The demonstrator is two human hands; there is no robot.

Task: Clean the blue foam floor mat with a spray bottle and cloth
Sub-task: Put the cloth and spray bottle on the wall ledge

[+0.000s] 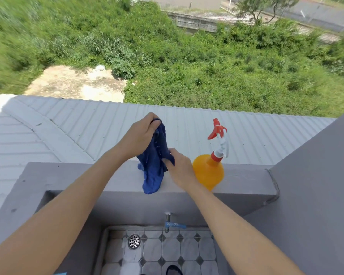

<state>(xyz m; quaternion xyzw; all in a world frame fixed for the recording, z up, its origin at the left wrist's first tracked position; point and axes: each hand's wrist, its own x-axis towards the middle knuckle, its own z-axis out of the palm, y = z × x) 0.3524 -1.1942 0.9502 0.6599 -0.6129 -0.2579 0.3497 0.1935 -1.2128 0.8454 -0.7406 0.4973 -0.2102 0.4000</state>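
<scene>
Both forearms reach out; left hand (140,133) pinches the cloth (154,165) at its top, right hand (179,167) grips its side; it hangs lengthwise below the left fingers, bottle (209,171) just beside the right

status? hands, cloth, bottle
Left hand and right hand both grip blue cloth over the ledge. Spray bottle upright on ledge, untouched. Mat not in view.

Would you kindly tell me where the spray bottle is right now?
In the head view, the orange spray bottle stands on the grey ledge, right of centre, just right of the right hand gripping the blue cloth.
</scene>
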